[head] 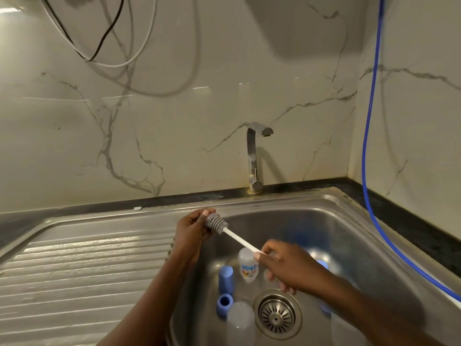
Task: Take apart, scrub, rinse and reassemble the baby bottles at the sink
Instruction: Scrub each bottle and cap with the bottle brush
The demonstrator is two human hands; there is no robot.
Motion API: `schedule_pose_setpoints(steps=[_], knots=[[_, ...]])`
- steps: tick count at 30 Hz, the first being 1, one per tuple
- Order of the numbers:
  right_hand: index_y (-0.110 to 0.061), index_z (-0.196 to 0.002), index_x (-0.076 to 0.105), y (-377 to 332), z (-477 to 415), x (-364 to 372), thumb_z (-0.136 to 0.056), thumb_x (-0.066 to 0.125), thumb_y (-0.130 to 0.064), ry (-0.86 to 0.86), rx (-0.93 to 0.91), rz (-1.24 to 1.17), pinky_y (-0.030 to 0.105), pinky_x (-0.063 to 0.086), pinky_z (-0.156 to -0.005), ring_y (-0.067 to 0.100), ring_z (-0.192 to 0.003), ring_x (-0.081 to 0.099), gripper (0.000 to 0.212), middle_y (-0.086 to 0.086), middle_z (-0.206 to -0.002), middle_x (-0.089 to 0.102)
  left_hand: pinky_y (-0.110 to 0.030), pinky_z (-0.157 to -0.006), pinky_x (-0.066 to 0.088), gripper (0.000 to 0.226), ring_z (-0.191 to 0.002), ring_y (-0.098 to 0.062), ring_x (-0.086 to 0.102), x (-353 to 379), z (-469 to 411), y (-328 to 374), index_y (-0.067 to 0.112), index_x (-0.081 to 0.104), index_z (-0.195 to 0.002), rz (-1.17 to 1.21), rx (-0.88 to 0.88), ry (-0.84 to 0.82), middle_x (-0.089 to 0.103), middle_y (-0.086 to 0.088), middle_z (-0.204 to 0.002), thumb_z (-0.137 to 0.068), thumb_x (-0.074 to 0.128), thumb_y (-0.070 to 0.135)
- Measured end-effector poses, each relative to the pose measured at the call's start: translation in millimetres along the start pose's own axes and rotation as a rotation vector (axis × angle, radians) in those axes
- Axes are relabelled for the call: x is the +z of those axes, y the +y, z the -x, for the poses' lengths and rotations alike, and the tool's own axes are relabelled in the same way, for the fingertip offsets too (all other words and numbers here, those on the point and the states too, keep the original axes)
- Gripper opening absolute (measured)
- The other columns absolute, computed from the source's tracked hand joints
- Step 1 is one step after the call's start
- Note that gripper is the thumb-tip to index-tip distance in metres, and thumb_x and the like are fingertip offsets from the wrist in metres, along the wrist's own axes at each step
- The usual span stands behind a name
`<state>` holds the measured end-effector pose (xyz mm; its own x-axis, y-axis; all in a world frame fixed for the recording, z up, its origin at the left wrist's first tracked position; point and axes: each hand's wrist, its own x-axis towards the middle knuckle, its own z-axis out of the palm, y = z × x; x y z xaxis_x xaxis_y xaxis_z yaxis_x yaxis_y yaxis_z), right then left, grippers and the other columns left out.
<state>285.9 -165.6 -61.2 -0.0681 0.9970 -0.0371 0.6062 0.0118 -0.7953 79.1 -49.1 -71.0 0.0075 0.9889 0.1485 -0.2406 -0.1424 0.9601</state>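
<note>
1. The person holds a bottle brush (239, 239) in both hands above the sink (336, 221). Its long axis slopes from the grey bristle head (217, 224) at upper left down to the end of the white handle at lower right.
2. The left hand (192, 233) is over the basin's left rim. Its fingers (208, 211) are curled round the bristle head and grasp it. The forearm rises from the bottom edge of the view.
3. The right hand (291, 268) pinches the handle's far end between thumb and forefinger. Its other fingers hang loosely curled beneath. The forearm comes in from the lower right, across the basin.
4. The printed bottle (248, 267) lies on the basin floor, just below the handle's end and beside the right thumb in the view. Whether its mouth faces the brush cannot be told.
5. A cloudy second bottle (239, 320) lies nearer the person, just left of the drain (277, 314).
6. A blue cap (226, 277) and a blue ring (224, 302) lie left of the bottles, apart from them, so the taking-apart looks done.
7. The right hand is nearer the printed bottle but is occupied with the handle. Scrubbing likely calls for the left hand to release the bristles and reach down and to the right for that bottle.
8. No water shows at the tap (254, 156).
</note>
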Motion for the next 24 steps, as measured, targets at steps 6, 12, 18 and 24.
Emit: schedule_pose_setpoints(steps=[6,12,18,24], knots=[[-0.018,-0.088,0.065,-1.8,-9.0,1.5,-0.099,0.048,-0.031,0.204,-0.166,0.338,0.030,0.044,-0.053,0.022,-0.064,0.059,0.023,0.002,-0.075,0.062,-0.026,-0.068,0.060,0.021,-0.085,-0.028,0.068,-4.6,-2.2,-0.6,0.003,0.068,-0.094,0.057,0.025,-0.011,0.070,-0.017,-0.087,-0.100,0.049,0.007],[-0.012,-0.102,0.067,-12.6,2.4,-7.7,-0.102,0.044,-0.035,-0.256,0.165,-0.515,0.016,0.030,-0.035,0.006,-0.041,0.037,0.033,-0.001,-0.062,0.056,-0.034,-0.079,0.061,0.021,-0.092,-0.029,0.072,-6.9,-3.2,9.2,0.001,0.066,-0.099,0.266,-0.008,-0.105,0.073,-0.018,-0.097,-0.099,0.046,0.008],[-0.022,-0.087,0.054,-9.8,-3.0,8.4,-0.096,0.050,-0.038,0.384,-0.231,0.577,0.030,0.041,-0.066,0.021,-0.085,0.059,0.019,-0.005,-0.086,0.059,-0.027,-0.073,0.060,0.022,-0.084,-0.025,0.067,-4.1,-3.2,-0.4,0.005,0.068,-0.094,0.141,0.013,-0.001,0.067,-0.018,-0.092,-0.101,0.048,0.009],[-0.013,-0.092,0.070,-13.0,-0.2,-7.5,-0.102,0.047,-0.028,-0.204,0.109,-0.495,0.016,0.028,-0.035,0.006,-0.040,0.037,0.030,-0.006,-0.056,0.053,-0.032,-0.072,0.061,0.023,-0.091,-0.029,0.073,-11.6,-2.7,11.1,0.000,0.064,-0.099,0.349,-0.036,-0.191,0.073,-0.019,-0.097,-0.100,0.043,0.009]])
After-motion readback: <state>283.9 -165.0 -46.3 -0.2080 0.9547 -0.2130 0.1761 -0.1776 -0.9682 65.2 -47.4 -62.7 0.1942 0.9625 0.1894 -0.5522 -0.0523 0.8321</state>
